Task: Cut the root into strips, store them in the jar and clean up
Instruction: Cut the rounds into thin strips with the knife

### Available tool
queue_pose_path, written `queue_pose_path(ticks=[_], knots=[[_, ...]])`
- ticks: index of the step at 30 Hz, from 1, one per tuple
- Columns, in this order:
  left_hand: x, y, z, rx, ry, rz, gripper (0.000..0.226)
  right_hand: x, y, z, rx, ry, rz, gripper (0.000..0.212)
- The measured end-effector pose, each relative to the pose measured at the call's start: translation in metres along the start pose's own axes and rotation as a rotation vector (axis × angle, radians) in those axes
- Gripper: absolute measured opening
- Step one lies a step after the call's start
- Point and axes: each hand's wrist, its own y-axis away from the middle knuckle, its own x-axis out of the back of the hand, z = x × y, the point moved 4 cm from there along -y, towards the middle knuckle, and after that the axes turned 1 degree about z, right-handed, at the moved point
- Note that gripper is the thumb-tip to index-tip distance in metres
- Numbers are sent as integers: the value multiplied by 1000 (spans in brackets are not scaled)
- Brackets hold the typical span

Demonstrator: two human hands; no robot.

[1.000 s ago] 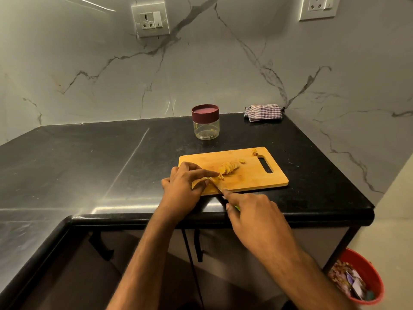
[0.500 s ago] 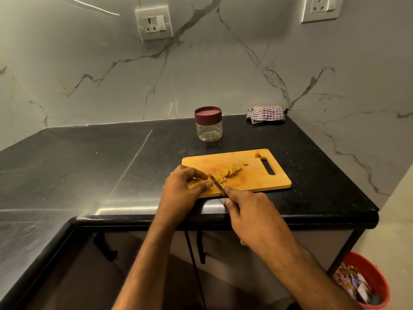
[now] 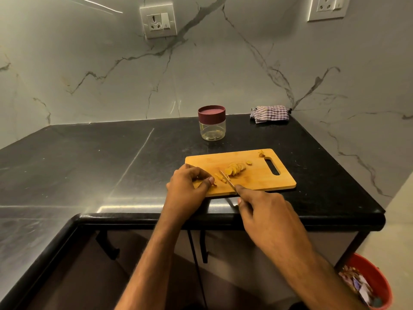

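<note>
Head view: my right hand [image 3: 266,211] grips knife [image 3: 226,179], blade on cutting board [image 3: 279,184]. Left hand [image 3: 186,189] pinches root stub [image 3: 214,184] at board's near-left. Slices [image 3: 235,169] fanned mid-board. Jar [image 3: 211,125] far, lidded. I judge: keep fingertips tucked, cut thin, even.

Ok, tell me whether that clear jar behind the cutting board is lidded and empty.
Lidded and apparently empty: the maroon lid sits on the clear glass jar, and nothing shows through its walls.
</note>
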Motion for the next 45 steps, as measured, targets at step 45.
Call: queue_pose_path(ticks=[45], knots=[[-3,8,12,-52,-204,111,32,-6,-9,2,-18,68,-44,38]])
